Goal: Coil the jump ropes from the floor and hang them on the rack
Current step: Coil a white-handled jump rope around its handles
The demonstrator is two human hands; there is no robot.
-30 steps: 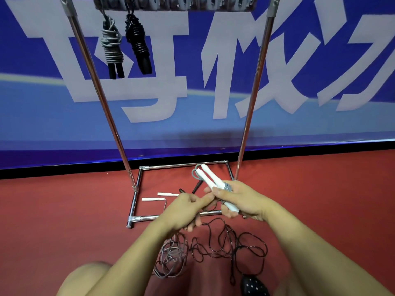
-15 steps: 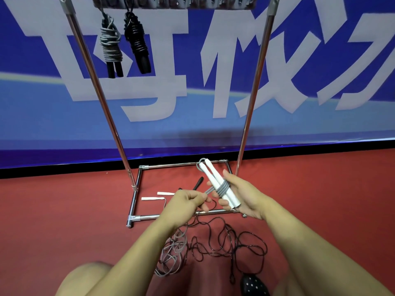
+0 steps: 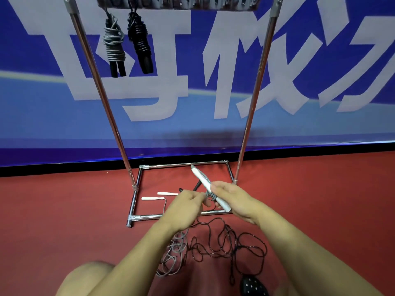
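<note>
**Grey rope going round the white handles**

I see my right hand (image 3: pixel 232 198) gripping a pair of white handles (image 3: pixel 210 187) held together, tilted up and away toward the rack's base frame (image 3: pixel 183 164). A few turns of grey rope (image 3: pixel 210 194) sit wound around them just beside my fingers. My left hand (image 3: pixel 184 207) is close against the handles, its fingers curled in a pinching grip on the grey cord at the wrapped spot; the exact fingertips are hard to make out.

The rest of the grey cord (image 3: pixel 173 256) hangs below my left wrist and lies in a loose pile on the red floor (image 3: pixel 64 210). Just beside it sprawls a tangled black rope (image 3: pixel 226 242), uncoiled. Another pair of white handles (image 3: pixel 159 195) lies on the floor inside the base frame, with a dark handle (image 3: pixel 197 185) near them.

Up on the rack's top bar (image 3: pixel 177 4) hang two coiled ropes, side by side at the left: a grey-wrapped bundle (image 3: pixel 114 45) and a black bundle (image 3: pixel 140 42). A blue banner (image 3: pixel 320 60) with large pale characters stands behind.
</note>
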